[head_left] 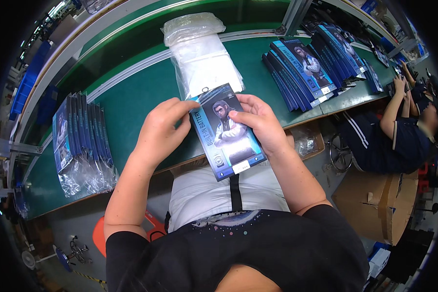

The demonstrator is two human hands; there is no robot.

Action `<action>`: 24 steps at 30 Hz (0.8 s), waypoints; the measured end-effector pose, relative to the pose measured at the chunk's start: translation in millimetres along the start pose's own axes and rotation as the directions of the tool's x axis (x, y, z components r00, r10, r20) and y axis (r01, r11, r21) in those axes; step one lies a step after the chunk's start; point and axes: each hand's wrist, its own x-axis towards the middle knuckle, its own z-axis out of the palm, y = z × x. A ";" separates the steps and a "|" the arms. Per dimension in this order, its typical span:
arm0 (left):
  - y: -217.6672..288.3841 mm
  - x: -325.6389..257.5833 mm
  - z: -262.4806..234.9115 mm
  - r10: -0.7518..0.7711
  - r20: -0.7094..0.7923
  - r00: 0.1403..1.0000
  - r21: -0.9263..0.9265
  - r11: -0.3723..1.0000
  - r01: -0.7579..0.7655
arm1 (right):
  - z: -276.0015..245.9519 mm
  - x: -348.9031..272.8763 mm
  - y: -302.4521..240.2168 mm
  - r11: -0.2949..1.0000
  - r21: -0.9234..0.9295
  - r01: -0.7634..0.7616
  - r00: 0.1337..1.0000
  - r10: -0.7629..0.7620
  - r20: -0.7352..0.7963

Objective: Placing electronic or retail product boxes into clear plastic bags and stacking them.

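Note:
A flat blue-and-black printed box (227,138) is held tilted above the table's near edge, its front facing up. My right hand (261,120) grips its right side, thumb on the front and the other fingers behind. At the upper left corner, the fingers of my left hand (165,124) are closed in a pinch. A small ring-like tab shows at the box's top edge, and a white label sits at its lower end. Beyond the box lies a pile of clear plastic bags (204,63).
Bagged boxes (85,131) stand in a row at left on the green table (131,97). Several stacks of similar boxes (301,68) lean at right. Farther right, a person (399,121) sits at the same table. A cardboard carton (370,202) stands on the floor.

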 end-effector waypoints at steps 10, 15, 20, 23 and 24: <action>8.1 -19.7 36.4 -0.540 0.321 0.778 -0.937 -0.299 0.179 | 14.5 -23.4 16.6 0.994 0.106 0.022 0.994 -0.033 0.103; 8.0 -24.9 35.2 -0.549 0.349 0.760 -0.934 -0.275 0.229 | 11.3 -31.7 17.2 0.983 -0.166 -0.078 0.980 0.107 0.168; -2.5 -22.1 17.3 -0.631 0.385 0.673 -0.879 -0.473 0.059 | 6.0 -52.4 -9.0 0.880 -0.469 0.071 0.926 0.116 0.359; 37.1 -26.7 31.7 -0.603 0.356 0.714 -0.931 -0.299 0.212 | 11.1 -49.4 -13.2 0.812 -0.541 0.219 0.941 -0.029 0.337; 47.6 -31.6 31.1 -0.546 0.394 0.739 -0.917 -0.290 0.274 | 15.4 -47.8 -13.3 0.847 -0.473 0.244 0.947 -0.104 0.303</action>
